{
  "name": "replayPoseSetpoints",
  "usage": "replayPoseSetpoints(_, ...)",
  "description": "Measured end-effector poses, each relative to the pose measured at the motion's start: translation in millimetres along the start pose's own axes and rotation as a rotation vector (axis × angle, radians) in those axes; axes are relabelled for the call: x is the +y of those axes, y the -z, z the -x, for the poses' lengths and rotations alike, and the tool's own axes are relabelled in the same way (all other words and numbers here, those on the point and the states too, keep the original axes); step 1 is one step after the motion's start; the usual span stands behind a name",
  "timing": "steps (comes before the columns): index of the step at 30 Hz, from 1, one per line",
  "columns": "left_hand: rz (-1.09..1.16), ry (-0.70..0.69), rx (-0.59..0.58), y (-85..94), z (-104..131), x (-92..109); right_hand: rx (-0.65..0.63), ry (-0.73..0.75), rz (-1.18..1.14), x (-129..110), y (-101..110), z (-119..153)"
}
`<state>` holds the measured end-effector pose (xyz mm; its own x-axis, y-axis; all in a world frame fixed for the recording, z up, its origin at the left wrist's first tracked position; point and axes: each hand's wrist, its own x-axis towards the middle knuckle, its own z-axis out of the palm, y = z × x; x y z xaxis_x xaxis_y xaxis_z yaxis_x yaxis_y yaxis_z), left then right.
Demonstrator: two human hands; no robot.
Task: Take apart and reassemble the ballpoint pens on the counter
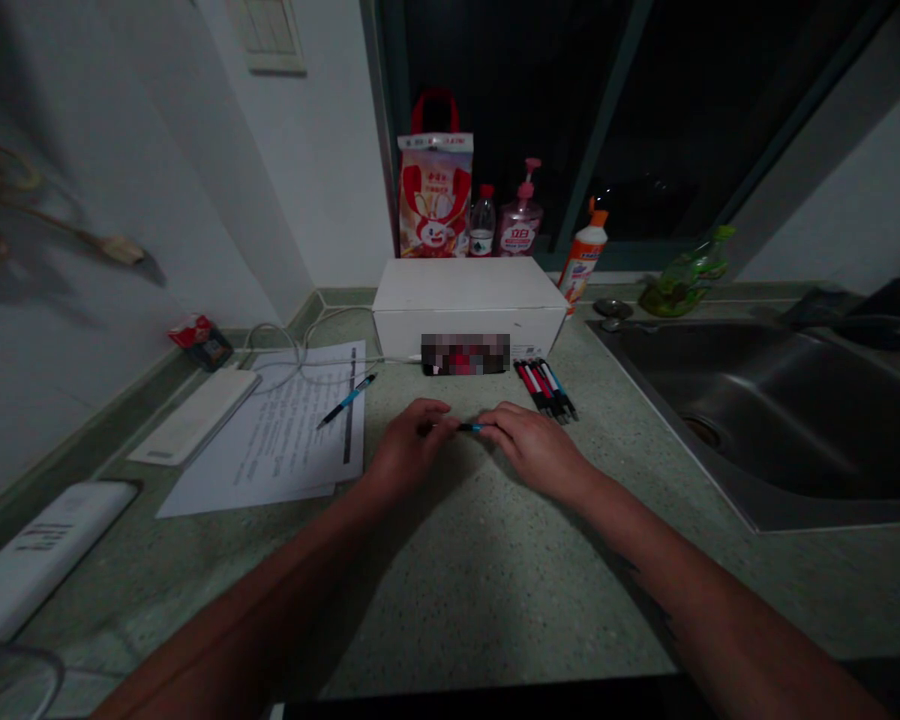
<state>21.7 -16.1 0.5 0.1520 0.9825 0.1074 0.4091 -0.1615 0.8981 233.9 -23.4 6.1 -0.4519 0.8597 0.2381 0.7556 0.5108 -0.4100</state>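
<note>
Both of my hands meet over the middle of the countertop, pinching a small blue and black pen (470, 427) between them. My left hand (414, 440) holds its left end and my right hand (531, 442) its right end; the fingers cover most of it. Several pens (544, 388), red, white, black and blue, lie side by side just beyond my right hand. Another blue and black pen (347, 400) rests on printed paper sheets (292, 440) to the left. Behind my hands a phone (465, 356) leans against a white box (469, 290).
A metal sink (795, 410) is set in at the right. On the left lie a white power bank (195, 415), a white power strip (52, 540) and cables. Bottles, including an orange one (585, 255), and a red bag (435, 200) stand at the back.
</note>
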Motion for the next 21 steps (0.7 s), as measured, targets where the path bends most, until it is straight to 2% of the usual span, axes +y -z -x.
replayPoseSetpoints(21, 0.007, 0.004, 0.023, 0.6, -0.1, -0.7, -0.011, -0.005, 0.011, -0.3, 0.1, 0.2)
